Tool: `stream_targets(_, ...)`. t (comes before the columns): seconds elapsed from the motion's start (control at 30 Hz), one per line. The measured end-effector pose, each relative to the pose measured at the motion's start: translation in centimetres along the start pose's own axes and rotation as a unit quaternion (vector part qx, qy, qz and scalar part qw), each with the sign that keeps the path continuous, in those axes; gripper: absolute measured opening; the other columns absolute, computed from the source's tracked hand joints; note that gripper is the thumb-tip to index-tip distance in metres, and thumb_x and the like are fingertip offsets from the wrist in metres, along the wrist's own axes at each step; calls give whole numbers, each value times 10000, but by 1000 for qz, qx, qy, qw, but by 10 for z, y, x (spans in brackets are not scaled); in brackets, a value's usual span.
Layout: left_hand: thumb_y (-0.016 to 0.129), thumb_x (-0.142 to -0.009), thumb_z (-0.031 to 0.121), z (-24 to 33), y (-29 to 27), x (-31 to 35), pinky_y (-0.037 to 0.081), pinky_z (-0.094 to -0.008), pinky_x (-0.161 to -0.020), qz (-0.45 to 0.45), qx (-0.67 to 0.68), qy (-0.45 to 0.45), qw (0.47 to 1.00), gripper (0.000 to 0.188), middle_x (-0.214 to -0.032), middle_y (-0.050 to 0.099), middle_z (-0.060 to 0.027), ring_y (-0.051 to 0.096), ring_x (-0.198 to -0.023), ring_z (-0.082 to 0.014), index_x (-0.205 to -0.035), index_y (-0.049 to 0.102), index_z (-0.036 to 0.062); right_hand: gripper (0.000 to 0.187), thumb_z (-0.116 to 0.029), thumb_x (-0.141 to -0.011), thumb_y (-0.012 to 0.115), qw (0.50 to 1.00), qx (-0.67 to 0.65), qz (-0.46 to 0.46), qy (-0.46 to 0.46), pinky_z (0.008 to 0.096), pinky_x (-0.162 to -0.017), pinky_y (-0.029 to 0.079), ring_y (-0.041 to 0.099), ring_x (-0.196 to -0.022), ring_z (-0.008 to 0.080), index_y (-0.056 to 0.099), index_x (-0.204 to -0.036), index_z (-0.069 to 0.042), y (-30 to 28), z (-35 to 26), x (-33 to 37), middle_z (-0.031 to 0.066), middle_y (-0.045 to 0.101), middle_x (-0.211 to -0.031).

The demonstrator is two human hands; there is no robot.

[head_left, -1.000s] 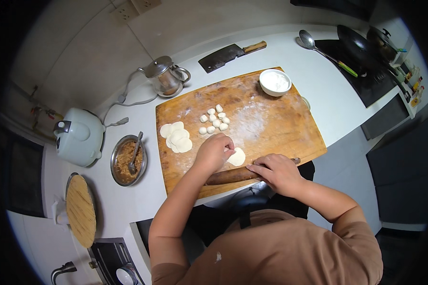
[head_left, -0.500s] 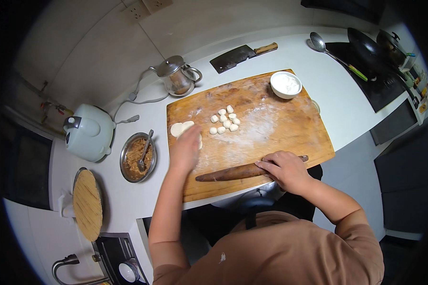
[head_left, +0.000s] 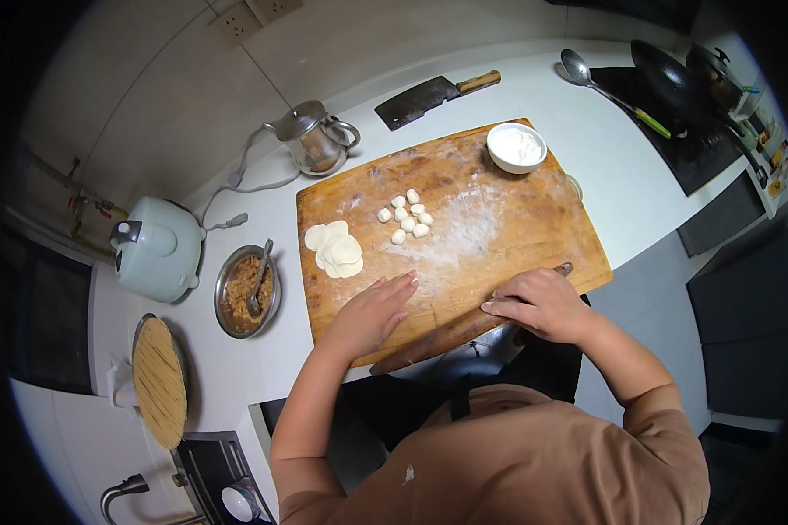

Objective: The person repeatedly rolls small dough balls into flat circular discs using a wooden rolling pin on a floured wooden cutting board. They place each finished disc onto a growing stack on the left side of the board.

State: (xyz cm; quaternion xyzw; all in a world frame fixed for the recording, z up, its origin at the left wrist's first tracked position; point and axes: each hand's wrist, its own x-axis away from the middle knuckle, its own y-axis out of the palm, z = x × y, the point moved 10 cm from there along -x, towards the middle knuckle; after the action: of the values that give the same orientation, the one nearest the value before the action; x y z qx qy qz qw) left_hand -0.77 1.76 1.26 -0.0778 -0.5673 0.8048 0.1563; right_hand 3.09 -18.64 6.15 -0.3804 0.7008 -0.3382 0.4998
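Note:
My left hand (head_left: 372,317) is over the near left part of the floured wooden board (head_left: 552,223), palm down with its fingers stretched out. What lies under the palm is hidden. My right hand (head_left: 541,306) is wrapped round a dark tapered rolling pin (head_left: 438,339), which slants along the board's near edge. Beyond my left hand is an overlapping pile of round, flat dough wrappers (head_left: 334,249). Several small dough pieces (head_left: 407,219) are grouped near the board's middle, with flour scattered beside them. A white bowl of flour (head_left: 517,147) stands at the board's far right corner.
Left of the board are a metal bowl of filling with a spoon (head_left: 248,290), a pale appliance (head_left: 158,249) and a round slatted tray (head_left: 159,381). A kettle (head_left: 311,140) and cleaver (head_left: 420,101) are behind it. A skimmer (head_left: 578,70) and wok (head_left: 674,79) are far right.
My left hand has moved from the wrappers toward me and right, its fingers stretched. One dough piece is gone from the group's near left. The rolling pin has shifted closer to the board's near edge.

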Motion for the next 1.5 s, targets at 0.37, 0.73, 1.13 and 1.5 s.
stream_targets(0.37,613,-933,130,7,11,5,299,-429,-1211,7,-53,45,998,604,-1573,380,-112,371,-1448,-272,-1488,392,47,405,-127,-872,590,1000,8,4,4,373,-811,500,627,-977,241,633,-1270,-187,-1,-2,-5,37,640,-1076)
stream_targets(0.73,590,-933,182,-2,-28,11,272,-403,-1206,75,141,-73,985,717,-1630,242,-169,313,-1474,-317,-1555,262,41,438,-174,-853,647,999,14,-22,42,386,-845,501,617,-1016,254,620,-1290,-155,12,8,-17,47,645,-1110)
stream_targets(1.13,678,-888,265,-14,-15,9,207,-501,-1216,118,-104,-144,977,780,-1602,302,-175,271,-1495,-325,-1519,311,-9,578,-429,-903,635,989,94,11,111,426,-1049,424,518,-1252,344,572,-1346,-63,41,33,-78,137,576,-1335)
stream_targets(1.5,645,-921,254,5,-19,22,399,-425,-1096,93,-6,-119,989,590,-1436,509,-180,494,-1318,-339,-1420,456,4,672,-384,-824,706,992,68,13,105,470,-1067,409,513,-1257,367,524,-1360,-23,37,10,-49,168,567,-1323)
